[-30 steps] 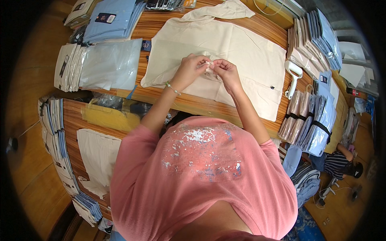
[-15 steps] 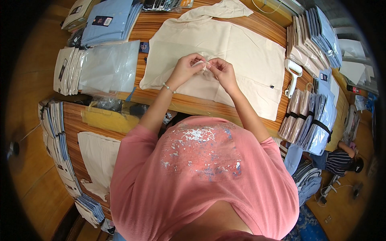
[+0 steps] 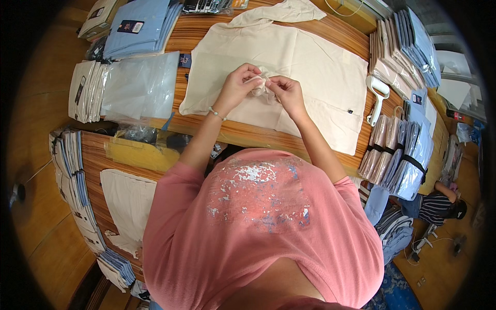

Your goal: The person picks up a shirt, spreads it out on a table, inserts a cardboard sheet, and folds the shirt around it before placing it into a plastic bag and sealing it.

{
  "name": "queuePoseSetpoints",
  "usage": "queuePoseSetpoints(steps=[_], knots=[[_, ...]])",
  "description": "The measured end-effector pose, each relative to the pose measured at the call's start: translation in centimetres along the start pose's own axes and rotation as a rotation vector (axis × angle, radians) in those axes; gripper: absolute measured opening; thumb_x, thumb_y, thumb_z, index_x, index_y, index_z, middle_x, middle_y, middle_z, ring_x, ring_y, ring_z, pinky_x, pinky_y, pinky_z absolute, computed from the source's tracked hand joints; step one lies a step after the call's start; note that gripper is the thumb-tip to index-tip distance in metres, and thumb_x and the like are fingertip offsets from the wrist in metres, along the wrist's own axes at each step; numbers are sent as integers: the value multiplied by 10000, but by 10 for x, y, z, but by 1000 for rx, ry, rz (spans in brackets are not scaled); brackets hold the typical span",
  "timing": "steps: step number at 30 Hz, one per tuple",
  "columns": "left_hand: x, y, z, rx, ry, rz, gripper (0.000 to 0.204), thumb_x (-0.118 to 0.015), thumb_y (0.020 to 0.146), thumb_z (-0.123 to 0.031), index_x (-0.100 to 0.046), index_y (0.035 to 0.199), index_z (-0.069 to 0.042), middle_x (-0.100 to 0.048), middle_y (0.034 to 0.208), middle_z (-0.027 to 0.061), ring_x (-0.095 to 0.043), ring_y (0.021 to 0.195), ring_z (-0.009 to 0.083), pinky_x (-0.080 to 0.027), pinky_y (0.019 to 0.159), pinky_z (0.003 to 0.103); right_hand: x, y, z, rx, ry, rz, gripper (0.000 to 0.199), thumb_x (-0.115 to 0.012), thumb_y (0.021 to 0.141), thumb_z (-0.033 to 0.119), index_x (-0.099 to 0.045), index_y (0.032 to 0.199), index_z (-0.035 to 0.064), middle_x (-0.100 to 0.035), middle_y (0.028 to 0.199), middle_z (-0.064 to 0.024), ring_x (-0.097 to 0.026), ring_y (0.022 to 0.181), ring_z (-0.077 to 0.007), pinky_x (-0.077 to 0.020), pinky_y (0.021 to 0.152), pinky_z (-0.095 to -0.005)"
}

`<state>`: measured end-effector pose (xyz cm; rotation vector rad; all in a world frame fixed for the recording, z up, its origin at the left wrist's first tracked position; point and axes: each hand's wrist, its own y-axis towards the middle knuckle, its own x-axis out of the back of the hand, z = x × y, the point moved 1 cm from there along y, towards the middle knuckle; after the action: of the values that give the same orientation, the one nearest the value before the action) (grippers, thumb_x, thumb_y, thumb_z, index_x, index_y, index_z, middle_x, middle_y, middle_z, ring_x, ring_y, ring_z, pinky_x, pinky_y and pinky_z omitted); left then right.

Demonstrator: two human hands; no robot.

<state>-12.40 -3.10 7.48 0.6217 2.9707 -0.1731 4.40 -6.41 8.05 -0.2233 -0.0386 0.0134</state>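
Cream garment (image 3: 310, 67) lies spread flat across the wooden table (image 3: 248, 135), cloth matte and soft, faint fold creases running through it, a rumpled part bunched at the far edge. Near its middle we note a small raised pucker of the same cloth (image 3: 260, 85), gathered into tight wrinkles.

Left hand (image 3: 238, 82): fingers curled in close, tips pinched on the left side of the pucker. A thin beaded bracelet (image 3: 216, 112) sits at the wrist. Right hand (image 3: 285, 90): also nearly closed, thumb and fingertips nipping the pucker from the right. The 2 hands meet over the bunch, almost touching. We cannot tell whether anything besides cloth is held between the fingers.

Around the garment: to the left, a glossy clear plastic bag (image 3: 137, 85), flat and slightly crinkled, beside a stack of bagged white pieces (image 3: 85, 90). Above those, folded light blue shirts (image 3: 139, 26) with a dark card tag. To the right, a white handled tool (image 3: 378, 93) lies on the table just off the garment's edge; we cannot tell its kind. Beyond it, upright rows of bagged shirts (image 3: 400, 155), pale pink and blue, strapped with dark bands. On a lower table at left, another cream cloth (image 3: 126, 199) lies flat, bordered by more slim packed stacks (image 3: 70, 170).

At the far right edge, another person in a striped top (image 3: 436, 204) sits low by the floor.
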Motion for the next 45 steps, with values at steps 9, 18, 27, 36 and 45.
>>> queuePoseSetpoints(steps=[9,18,27,36,45], knots=[[-11,-1,-5,-88,204,-24,177,-589,856,-88,-629,985,26,-663,888,62,-589,788,94,-469,711,222,0,-1,0,101,-157,-38,156,-691,793,105,-673,877,-25,-639,669,-59,-539,585,-75,-433,536,-223],[-10,-5,-3,-49,121,8,150,-603,853,-74,-634,972,12,-648,921,48,-573,833,90,-454,734,218,1,-5,6,148,-251,-51,146,-701,783,123,-676,834,-12,-625,657,-82,-529,569,-95,-426,531,-244],[0,-2,9,-98,9,90,115,-602,842,-9,-617,956,2,-604,935,19,-544,839,70,-441,725,198,-1,-7,10,142,-224,46,159,-668,816,138,-659,858,-15,-597,640,-68,-483,557,-93,-401,517,-248],[-8,-5,10,-131,28,-37,99,-604,823,5,-627,919,10,-609,882,21,-547,773,61,-443,680,191,-6,-7,11,188,-310,-8,126,-640,816,102,-651,862,-15,-608,662,-122,-517,544,-168,-423,530,-283],[-17,-8,0,-300,259,-207,66,-618,777,21,-649,834,12,-635,803,78,-593,718,135,-470,646,256,-9,-7,11,207,-364,-64,118,-635,777,91,-645,787,-26,-584,635,-150,-523,515,-178,-422,505,-296]])
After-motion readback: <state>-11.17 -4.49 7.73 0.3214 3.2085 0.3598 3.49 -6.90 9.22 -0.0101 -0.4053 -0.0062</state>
